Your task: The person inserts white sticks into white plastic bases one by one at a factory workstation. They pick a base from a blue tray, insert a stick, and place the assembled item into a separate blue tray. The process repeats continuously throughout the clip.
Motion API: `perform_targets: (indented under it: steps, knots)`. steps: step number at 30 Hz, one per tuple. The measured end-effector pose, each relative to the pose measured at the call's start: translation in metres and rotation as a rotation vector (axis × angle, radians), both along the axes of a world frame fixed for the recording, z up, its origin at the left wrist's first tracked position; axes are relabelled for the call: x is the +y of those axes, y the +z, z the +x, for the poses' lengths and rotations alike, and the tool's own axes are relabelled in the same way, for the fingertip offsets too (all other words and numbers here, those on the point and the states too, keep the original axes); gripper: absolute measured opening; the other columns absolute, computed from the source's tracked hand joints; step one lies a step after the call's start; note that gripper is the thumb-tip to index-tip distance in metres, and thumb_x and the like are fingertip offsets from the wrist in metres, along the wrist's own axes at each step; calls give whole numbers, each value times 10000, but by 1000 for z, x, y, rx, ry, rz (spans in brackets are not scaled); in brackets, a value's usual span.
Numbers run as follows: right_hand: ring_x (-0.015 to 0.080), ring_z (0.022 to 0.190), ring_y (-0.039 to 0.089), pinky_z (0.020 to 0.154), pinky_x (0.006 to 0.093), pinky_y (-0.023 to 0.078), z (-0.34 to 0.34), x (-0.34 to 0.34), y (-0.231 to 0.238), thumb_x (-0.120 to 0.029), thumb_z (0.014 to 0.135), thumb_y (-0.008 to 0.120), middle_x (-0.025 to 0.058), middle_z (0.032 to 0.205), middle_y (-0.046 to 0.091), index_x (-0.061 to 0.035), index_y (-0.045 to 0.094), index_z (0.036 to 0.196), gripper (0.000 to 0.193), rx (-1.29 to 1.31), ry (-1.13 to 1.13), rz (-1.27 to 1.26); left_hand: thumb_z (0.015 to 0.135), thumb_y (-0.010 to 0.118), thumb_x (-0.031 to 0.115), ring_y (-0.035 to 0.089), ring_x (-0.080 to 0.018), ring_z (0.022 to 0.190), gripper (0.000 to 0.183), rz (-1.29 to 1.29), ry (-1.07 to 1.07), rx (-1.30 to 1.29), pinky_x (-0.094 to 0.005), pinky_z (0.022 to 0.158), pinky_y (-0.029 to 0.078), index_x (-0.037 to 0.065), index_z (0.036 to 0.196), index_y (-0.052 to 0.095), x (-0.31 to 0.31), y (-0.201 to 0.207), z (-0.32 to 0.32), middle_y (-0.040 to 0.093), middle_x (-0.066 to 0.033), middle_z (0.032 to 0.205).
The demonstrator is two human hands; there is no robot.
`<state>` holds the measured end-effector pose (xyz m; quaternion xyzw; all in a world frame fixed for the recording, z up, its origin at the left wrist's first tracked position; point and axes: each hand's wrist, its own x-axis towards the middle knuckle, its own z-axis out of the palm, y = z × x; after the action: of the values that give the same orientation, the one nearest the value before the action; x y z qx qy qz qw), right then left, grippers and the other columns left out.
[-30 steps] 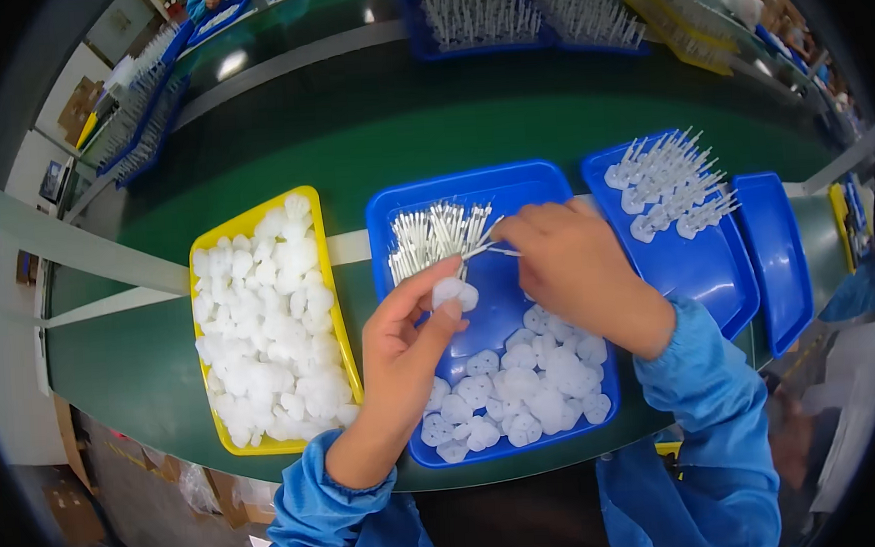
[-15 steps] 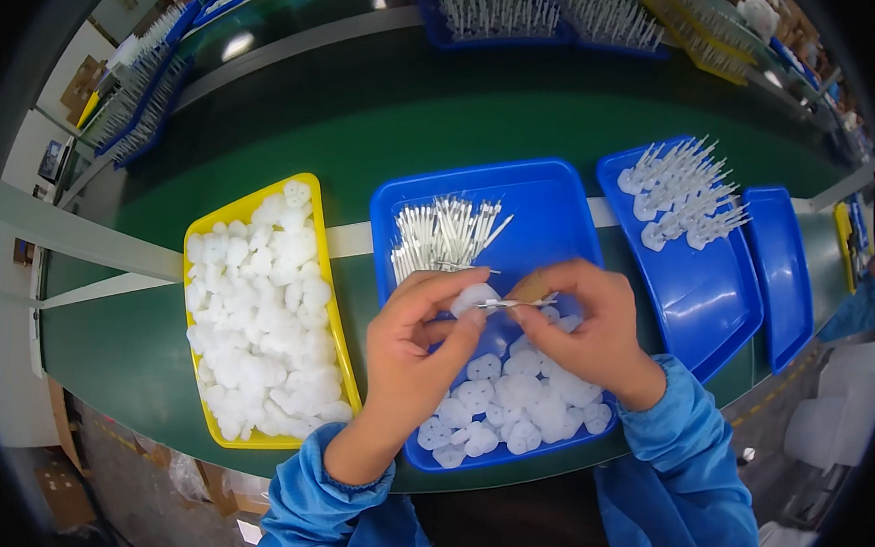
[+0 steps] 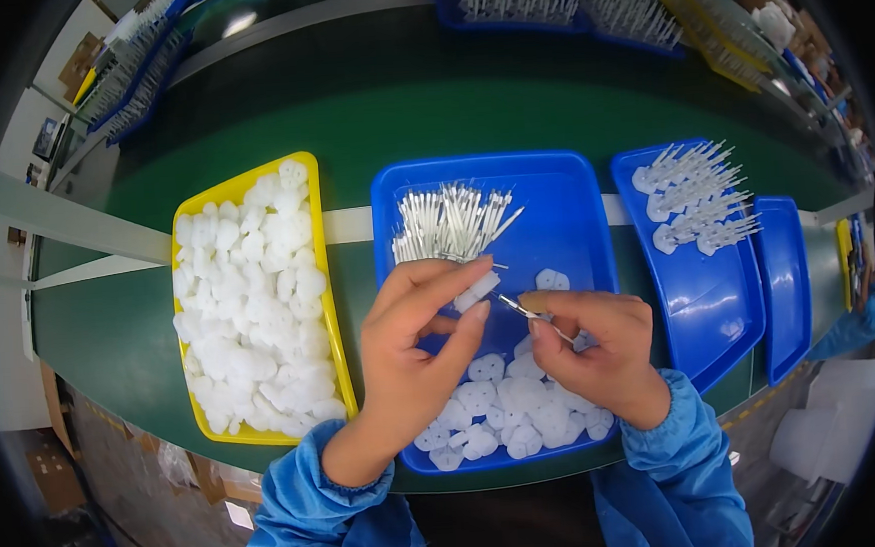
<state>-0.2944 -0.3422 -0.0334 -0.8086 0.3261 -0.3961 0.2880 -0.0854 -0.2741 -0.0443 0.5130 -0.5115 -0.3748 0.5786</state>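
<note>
The left hand [image 3: 412, 340] pinches a white disc [image 3: 475, 291] at its fingertips. The right hand [image 3: 607, 348], nearer and right, pinches a thin rod [image 3: 513, 305] slanting toward the disc.

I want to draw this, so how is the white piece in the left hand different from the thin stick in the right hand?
The white piece is broad; the stick is thin. The piece looks plain white, but the stick has a shiny grey part. The left hand holds the piece; the right hand holds the stick. Both are held in a pinch.
</note>
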Motion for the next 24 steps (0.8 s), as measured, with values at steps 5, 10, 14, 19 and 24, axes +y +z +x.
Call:
perform_targets:
  steps: [5,10,14,19,24]
  knots:
    - [168,560,664,561,308,516,7,6,4,-57,857,906,36,694,697,-67,853,1147,295,31,-12,-103,956,779,-113,729,-140,1011,451,-91,82,-121,-229,705,611,63,1370,807,1,-4,-3,717,-112,1272]
    - [140,574,671,555,284,505,10,9,4,-47,887,908,65,713,724,-28,843,1098,222,24,-53,33,968,765,-97,758,-200,1052,408,-129,64,-226,-266,774,639,44,1348,808,0,0,-1,775,-154,1336]
    - [86,578,687,559,246,508,6,8,5,-55,970,861,50,701,758,-2,819,1038,95,-17,32,330,921,799,-79,764,-239,920,434,-187,62,-362,-324,770,601,47,1336,815,2,1,-1,832,-134,1164]
    - [70,610,725,570,222,525,3,6,10,-109,1008,856,45,741,798,-2,823,1048,119,-53,52,713,884,816,-88,766,-241,846,462,-189,52,-417,-345,783,594,3,1337,808,5,-5,-3,849,-149,1092]
    - [124,561,679,559,272,449,4,7,1,-124,945,898,50,711,759,-50,837,1028,126,77,-26,144,864,809,-114,750,-236,790,503,-155,46,-462,-336,734,581,4,1353,807,6,-5,-6,833,-148,999]
